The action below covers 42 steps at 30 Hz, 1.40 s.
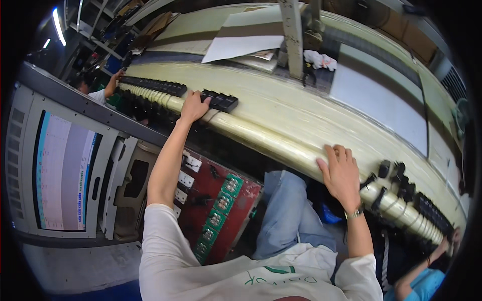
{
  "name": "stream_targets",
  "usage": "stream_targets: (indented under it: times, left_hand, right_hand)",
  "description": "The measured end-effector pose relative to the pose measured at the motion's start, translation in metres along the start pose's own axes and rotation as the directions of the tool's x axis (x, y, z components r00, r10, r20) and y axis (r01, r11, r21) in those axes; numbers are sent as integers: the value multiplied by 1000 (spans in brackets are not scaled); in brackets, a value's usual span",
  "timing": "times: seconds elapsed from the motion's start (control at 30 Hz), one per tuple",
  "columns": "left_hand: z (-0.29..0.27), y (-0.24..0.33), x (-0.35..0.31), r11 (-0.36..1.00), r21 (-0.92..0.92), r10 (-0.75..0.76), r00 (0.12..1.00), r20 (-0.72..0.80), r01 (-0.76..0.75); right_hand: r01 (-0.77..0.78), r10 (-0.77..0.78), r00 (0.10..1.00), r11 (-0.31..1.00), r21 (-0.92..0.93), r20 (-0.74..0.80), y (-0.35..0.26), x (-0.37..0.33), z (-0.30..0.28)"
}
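My left hand point(193, 107) is closed at the left end of a short row of black plastic blocks point(219, 101), thumb on their near side. The blocks rest along the near rim of a long cream-coloured table point(281, 118). Farther left, another row of black blocks point(155, 86) lines the same rim. My right hand point(341, 175) lies with fingers spread on the table's rounded cream edge point(281, 146), holding nothing. To its right, black clamp-like pieces point(396, 175) sit on the edge, and a further black row point(433, 213) runs beyond them.
White sheets point(381, 95) and a paler board point(246, 37) lie on the table behind a metal post point(291, 40). A screen point(65, 170) stands at left, beside a red panel with green strips point(216, 218). Co-workers' hands point(111, 85) point(444, 246) touch both ends.
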<state>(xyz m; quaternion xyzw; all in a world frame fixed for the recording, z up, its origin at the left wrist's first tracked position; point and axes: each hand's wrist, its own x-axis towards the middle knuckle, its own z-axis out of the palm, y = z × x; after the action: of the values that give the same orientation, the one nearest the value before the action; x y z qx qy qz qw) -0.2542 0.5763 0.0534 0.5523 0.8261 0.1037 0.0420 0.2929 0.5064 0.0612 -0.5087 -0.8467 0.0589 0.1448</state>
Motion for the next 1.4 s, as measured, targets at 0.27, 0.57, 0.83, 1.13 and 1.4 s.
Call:
stream_targets:
  times: [0.27,0.57,0.83,1.13,1.4]
  left_hand:
    - [21,198,-36,984,-180,48,932,359,18]
    - [41,317,-108,708,-634,182,786,591,312]
    - [1,311,-257,-326,-916,202,964,173,233]
    - [0,235,-608,-89,-995,-129,991,47,35]
    - [-10,215,-763,-62,-933,-33,934,356,353]
  right_hand:
    - [-517,397,853,731,446,339,37,56,11]
    - [-522,474,840,567,637,265,44,63,15]
    - [-224,43,963,-411,884,264,54,7,-14]
    - [108,-903,357,295,949,240,-11,-172,-68]
    - [-537,-973,-206,205,818,109,-43,-191,31]
